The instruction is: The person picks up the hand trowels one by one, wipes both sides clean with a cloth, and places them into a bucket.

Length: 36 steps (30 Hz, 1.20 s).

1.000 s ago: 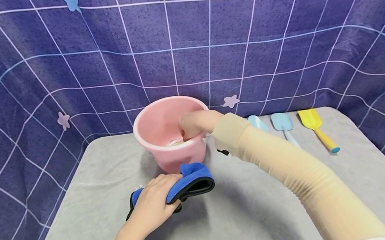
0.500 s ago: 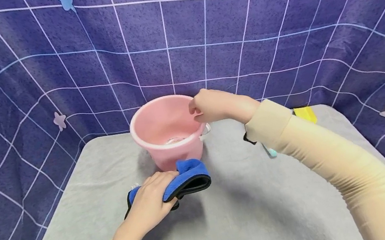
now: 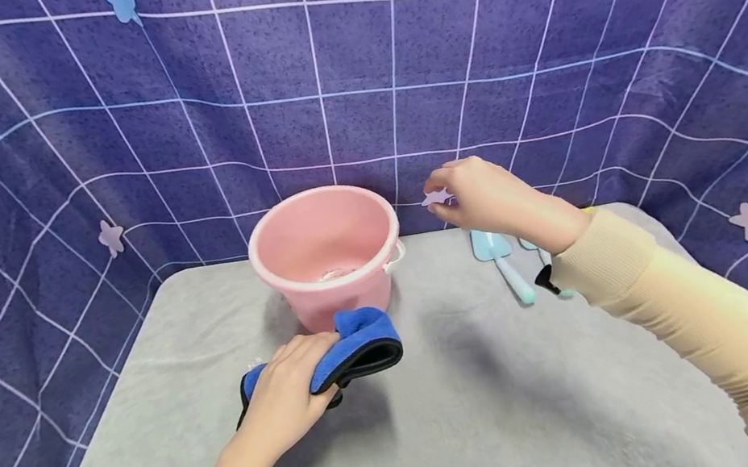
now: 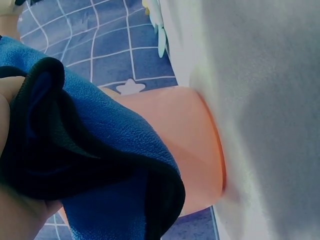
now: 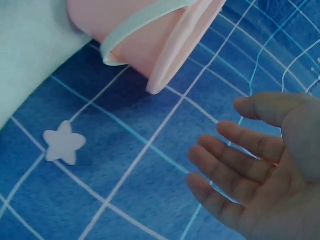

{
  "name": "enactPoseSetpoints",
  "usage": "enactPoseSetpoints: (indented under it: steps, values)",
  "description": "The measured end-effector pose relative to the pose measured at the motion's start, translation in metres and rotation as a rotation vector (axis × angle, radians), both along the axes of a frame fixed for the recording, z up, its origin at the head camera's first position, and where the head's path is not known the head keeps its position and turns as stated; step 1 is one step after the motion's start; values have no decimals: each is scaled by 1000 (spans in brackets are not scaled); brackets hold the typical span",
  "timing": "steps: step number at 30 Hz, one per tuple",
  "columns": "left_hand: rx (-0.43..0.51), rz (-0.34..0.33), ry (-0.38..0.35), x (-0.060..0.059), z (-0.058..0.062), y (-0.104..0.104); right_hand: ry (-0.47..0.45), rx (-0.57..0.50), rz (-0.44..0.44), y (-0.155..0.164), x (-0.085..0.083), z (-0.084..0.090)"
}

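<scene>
The right hand point(image 3: 485, 195) has moved away from the bucket point(image 3: 343, 295), its fingers loosely apart and empty, so it seems free. The left hand point(image 3: 285, 390) grips the blue cloth point(image 3: 361, 337) before the bucket; whether the cloth touches the table point(image 3: 452, 450), I cannot tell.

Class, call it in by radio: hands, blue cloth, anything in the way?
Left hand gripping blue cloth. Right hand empty, right of pink bucket. Cloth in front of bucket; no obstacle seen between them.
</scene>
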<state>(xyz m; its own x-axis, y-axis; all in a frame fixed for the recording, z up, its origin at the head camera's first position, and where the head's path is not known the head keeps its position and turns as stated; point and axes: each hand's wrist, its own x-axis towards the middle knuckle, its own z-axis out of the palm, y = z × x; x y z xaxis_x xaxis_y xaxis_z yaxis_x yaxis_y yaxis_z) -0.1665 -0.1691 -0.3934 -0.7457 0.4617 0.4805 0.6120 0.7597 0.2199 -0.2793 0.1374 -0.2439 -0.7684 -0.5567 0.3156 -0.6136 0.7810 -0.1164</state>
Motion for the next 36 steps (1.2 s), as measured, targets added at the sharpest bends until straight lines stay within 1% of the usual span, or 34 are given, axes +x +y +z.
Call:
enactPoseSetpoints:
  steps: [3, 6, 8, 13, 16, 19, 25, 27, 31, 36]
  values:
    - [12, -4, 21, 0, -1, -1, 5, -43, -54, 13, 0, -11]
    - [27, -5, 37, 0, -2, -3, -26, -77, -125, 27, -1, -25]
    - [32, -6, 43, -1, -3, -3, -47, -91, -156, 37, -3, -36]
    - [34, -7, 47, -1, -4, -4, -65, -129, -197, 61, -10, -63]
    - [30, -5, 46, -2, -4, -4, -91, -152, -231, 73, -14, -79]
    - [24, -3, 42, -2, -4, -4, -117, -155, -266, 83, -18, -95]
    - [17, -6, 27, -2, -4, -3, -118, -162, -328, 98, -23, -131]
    - [15, -3, 24, -2, -4, -4, -138, -171, -349, 101, -24, -142]
    - [16, 5, 20, -3, -4, -5, -214, -191, -388, 107, -24, -162]
    - [16, 7, 13, -3, -5, -6, -277, -202, -413, 113, -24, -180]
